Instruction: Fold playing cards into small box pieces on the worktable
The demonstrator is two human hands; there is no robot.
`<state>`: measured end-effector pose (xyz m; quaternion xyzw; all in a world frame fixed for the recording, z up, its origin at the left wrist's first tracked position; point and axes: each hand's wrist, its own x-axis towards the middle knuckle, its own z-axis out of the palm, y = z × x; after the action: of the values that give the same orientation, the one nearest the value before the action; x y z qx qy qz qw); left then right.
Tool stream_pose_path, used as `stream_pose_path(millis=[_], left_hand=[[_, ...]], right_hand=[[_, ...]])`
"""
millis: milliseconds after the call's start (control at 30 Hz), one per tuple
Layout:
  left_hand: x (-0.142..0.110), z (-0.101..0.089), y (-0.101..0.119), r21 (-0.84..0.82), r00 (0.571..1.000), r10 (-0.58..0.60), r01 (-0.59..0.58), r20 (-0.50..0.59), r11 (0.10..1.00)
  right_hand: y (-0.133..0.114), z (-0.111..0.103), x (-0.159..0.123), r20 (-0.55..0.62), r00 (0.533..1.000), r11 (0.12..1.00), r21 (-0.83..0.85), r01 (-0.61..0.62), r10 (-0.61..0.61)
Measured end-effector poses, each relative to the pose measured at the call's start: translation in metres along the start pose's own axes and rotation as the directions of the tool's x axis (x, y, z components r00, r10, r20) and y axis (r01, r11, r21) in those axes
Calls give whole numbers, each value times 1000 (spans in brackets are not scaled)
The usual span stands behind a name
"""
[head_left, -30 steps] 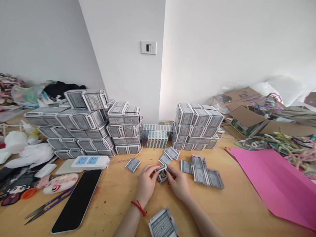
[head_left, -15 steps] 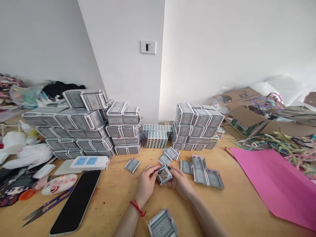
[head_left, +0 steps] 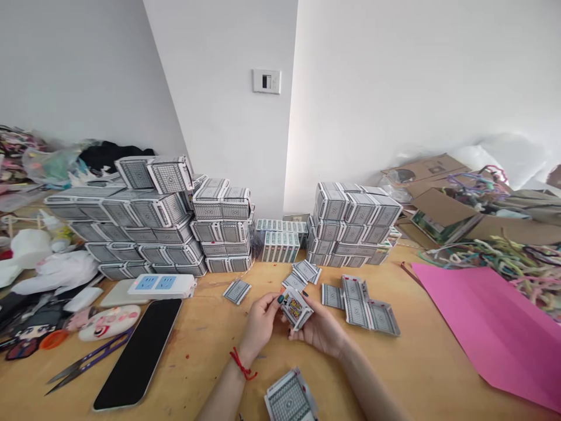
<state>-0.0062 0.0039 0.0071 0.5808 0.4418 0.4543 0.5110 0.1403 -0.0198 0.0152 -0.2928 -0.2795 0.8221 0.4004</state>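
Both hands hold one small deck of playing cards [head_left: 296, 308] just above the wooden table [head_left: 205, 362], its face card turned up toward me. My left hand [head_left: 259, 325], with a red string at the wrist, pinches the deck's left edge. My right hand [head_left: 321, 329] cups the deck from below and the right. Loose small cards [head_left: 236, 290] and flattened card boxes [head_left: 367, 310] lie just beyond the hands. A patterned card box [head_left: 289, 401] lies near the table's front edge between my forearms.
Stacks of grey patterned card boxes [head_left: 149, 219] stand at the back left and back centre-right [head_left: 353, 225]. A black phone [head_left: 138, 352], purple scissors [head_left: 87, 362] and a white power strip [head_left: 161, 285] lie left. A pink sheet [head_left: 486, 327] and cardboard boxes of pipe cleaners [head_left: 473, 210] are right.
The deck has been lifted off the table and tilted so its face card shows. Both hands rose slightly with it.
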Motion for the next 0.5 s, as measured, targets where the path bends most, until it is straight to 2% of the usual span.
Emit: stream_pose_path(millis=[267,400,500], left_hand=[[-3,0,-9,87,985,92,-80,-149,993],[-2,-4,-8,99,961,128,-106,-245,989],[-3,-6,-7,172,944,172,-127,-280,977]], right_hand=[[1,0,1,21,1000,989,147,-8,5],[-1,-2,0,-26,999,983,182,-18,23],[-1,-4,-1,-85,996,981,192,36,-20]])
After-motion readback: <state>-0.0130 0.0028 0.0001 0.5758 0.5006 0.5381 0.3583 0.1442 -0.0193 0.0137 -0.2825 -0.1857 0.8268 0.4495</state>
